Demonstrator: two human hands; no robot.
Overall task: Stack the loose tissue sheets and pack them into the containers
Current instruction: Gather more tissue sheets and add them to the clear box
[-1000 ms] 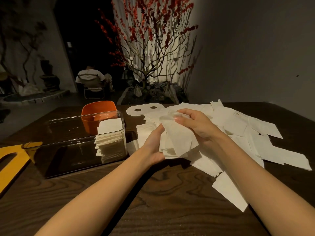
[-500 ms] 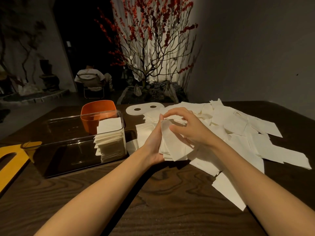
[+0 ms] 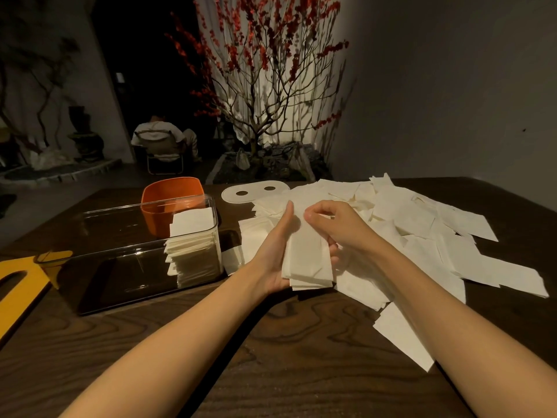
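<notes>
- Your left hand (image 3: 275,260) cradles a small stack of tissue sheets (image 3: 307,260) from the side and below, palm turned inward, thumb up along the far left edge; the fingers are hidden behind the paper, so you cannot tell how tightly they curl, though the stack plainly rests in that hand.
- Your right hand (image 3: 337,226) sits over the top of the stack with its fingers curled, thumb and forefinger drawn close together at the upper edge; whether they pinch a sheet is not clear.
- The stack hangs just above the near edge of the loose pile of sheets (image 3: 422,230), which sprawls across the right half of the dark wooden table (image 3: 271,357).
- The sheets look thin, soft and nearly weightless: they will likely bend, slide on one another and fan out if held by one corner. Better to press the stack flat between palm and fingers, along its long sides.
- Each sheet is a matte white rectangle, some creased or overlapping at angles.
- The clear plastic container (image 3: 135,251) stands to your left, rigid, glossy and rectangular, with a packed block of sheets (image 3: 193,245) upright against its right end; the rest of it looks open.
- Behind it sits an orange tub (image 3: 171,196), smooth-walled with rounded corners.
- A white flat lid with two holes (image 3: 253,191) lies at the far edge of the pile; a yellow flat piece (image 3: 18,285) lies at the far left.
</notes>
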